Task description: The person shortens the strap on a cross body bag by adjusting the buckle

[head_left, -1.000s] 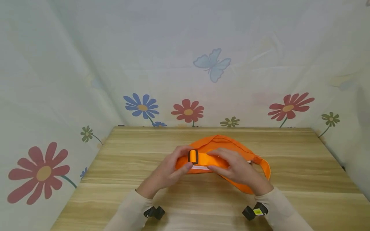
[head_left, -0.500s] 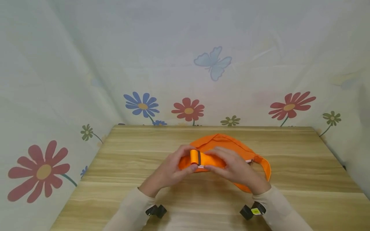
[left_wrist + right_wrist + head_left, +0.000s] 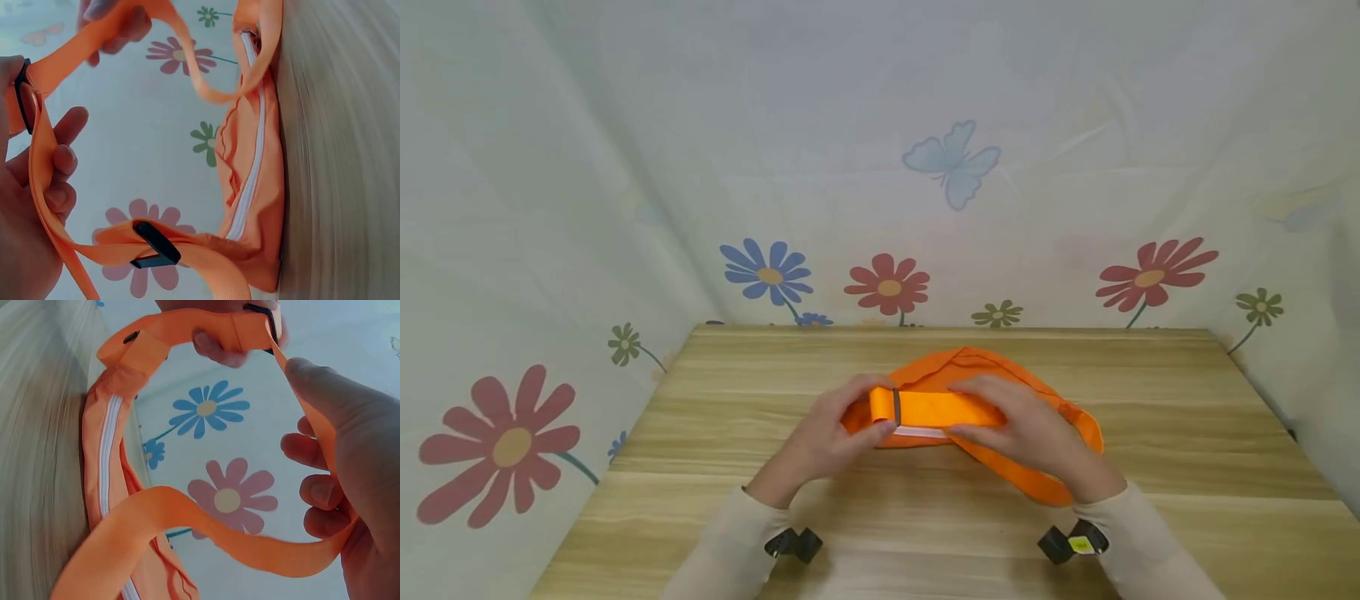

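Note:
An orange waist bag (image 3: 964, 360) with a white zipper (image 3: 256, 150) lies on the wooden table. Its webbing strap (image 3: 936, 408) is raised above the bag, spanning both hands. My left hand (image 3: 827, 437) pinches the strap at a black slider buckle (image 3: 897, 407), thumb in front and fingers behind. To the right, my right hand (image 3: 1033, 429) grips the same strap between thumb and fingers, with the band running across its palm in the right wrist view. A second black buckle (image 3: 156, 244) hangs lower on the strap, near the bag's end in the left wrist view.
The wooden table (image 3: 760, 367) reaches back to a pale curtain (image 3: 820, 125) printed with flowers and a butterfly. A loose strap loop (image 3: 1088, 429) lies at the bag's right end. Black wrist cameras (image 3: 793, 546) sit on both sleeves.
Both hands first drew closer together, then moved apart. The strap between them now stretches longer and straighter, and the slider buckle has shifted left with the left hand. The bag stays put.

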`<state>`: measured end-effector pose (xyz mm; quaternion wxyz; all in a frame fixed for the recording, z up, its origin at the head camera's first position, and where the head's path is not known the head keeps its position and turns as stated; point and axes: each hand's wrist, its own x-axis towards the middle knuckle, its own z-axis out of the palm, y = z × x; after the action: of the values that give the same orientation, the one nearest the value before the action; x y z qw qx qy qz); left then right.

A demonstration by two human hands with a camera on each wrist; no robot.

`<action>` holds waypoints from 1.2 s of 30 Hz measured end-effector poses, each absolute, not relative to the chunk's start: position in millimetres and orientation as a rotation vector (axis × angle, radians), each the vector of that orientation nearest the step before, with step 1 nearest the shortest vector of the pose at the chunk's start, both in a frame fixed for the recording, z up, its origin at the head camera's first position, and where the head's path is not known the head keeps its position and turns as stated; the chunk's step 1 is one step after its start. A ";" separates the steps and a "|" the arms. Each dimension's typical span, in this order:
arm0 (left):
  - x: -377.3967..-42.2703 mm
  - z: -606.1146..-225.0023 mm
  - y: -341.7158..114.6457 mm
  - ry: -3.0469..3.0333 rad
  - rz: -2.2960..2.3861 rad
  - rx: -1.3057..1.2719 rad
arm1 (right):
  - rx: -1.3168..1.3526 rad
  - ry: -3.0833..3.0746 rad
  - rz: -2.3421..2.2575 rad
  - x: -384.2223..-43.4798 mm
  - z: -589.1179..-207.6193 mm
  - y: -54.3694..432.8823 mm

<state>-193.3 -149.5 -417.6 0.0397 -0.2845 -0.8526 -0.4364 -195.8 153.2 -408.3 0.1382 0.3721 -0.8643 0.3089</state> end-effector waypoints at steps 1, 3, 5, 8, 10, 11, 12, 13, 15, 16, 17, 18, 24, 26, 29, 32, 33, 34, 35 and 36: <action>-193.7 -417.9 -151.2 -2.608 -1.329 -0.875 | 1.090 -2.483 0.892 -196.4 -408.8 155.9; -194.8 -419.4 -153.4 -2.597 -1.319 -0.898 | 1.127 -2.444 0.871 -197.5 -410.1 159.4; -195.2 -420.9 -153.5 -2.574 -1.320 -0.923 | 1.159 -2.410 0.844 -197.5 -411.0 160.8; -195.6 -422.5 -153.1 -2.521 -1.366 -0.970 | 1.183 -2.388 0.839 -196.7 -411.8 159.9; -195.8 -422.9 -152.8 -2.483 -1.400 -1.005 | 1.195 -2.382 0.855 -196.4 -412.4 158.7; -196.2 -423.4 -152.7 -2.465 -1.414 -1.023 | 1.201 -2.380 0.867 -196.2 -412.3 157.9; -196.5 -423.7 -152.4 -2.455 -1.424 -1.036 | 1.205 -2.381 0.886 -195.8 -411.9 156.9; -196.6 -424.2 -152.2 -2.447 -1.435 -1.047 | 1.209 -2.382 0.904 -195.4 -411.9 155.7; -196.8 -424.7 -151.5 -2.445 -1.446 -1.058 | 1.212 -2.382 0.929 -194.5 -412.0 153.3; -196.7 -424.9 -151.0 -2.449 -1.448 -1.060 | 1.212 -2.383 0.940 -193.9 -411.4 151.9; -196.6 -424.9 -150.3 -2.456 -1.453 -1.061 | 1.212 -2.384 0.944 -193.5 -411.5 150.5; -196.1 -424.5 -149.7 -2.466 -1.455 -1.058 | 1.213 -2.382 0.948 -193.2 -411.6 149.0; -195.1 -423.0 -143.2 -2.485 -1.443 -1.081 | 1.256 -2.327 0.939 -193.8 -410.4 138.3; -195.7 -423.6 -140.4 -2.465 -1.441 -1.109 | 1.278 -2.305 0.927 -194.5 -409.5 134.6; -196.2 -424.6 -137.1 -2.435 -1.450 -1.137 | 1.291 -2.303 0.909 -194.7 -408.3 130.7; -196.4 -425.7 -136.2 -2.430 -1.478 -1.128 | 1.280 -2.342 0.902 -193.8 -407.3 130.2; -196.3 -426.0 -136.5 -2.437 -1.488 -1.117 | 1.268 -2.361 0.901 -193.4 -407.4 131.2; -196.1 -426.0 -137.1 -2.449 -1.500 -1.097 | 1.253 -2.383 0.898 -193.0 -407.2 132.4; -196.0 -426.0 -138.3 -2.464 -1.507 -1.072 | 1.234 -2.408 0.890 -192.7 -407.2 134.1; -195.9 -425.9 -139.6 -2.478 -1.510 -1.048 | 1.214 -2.428 0.889 -192.5 -407.4 136.5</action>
<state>-195.9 -139.6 -425.9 0.0279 -0.3396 -0.8028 -0.4893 -192.5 136.5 -407.4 0.1418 0.4208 -0.8414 0.3080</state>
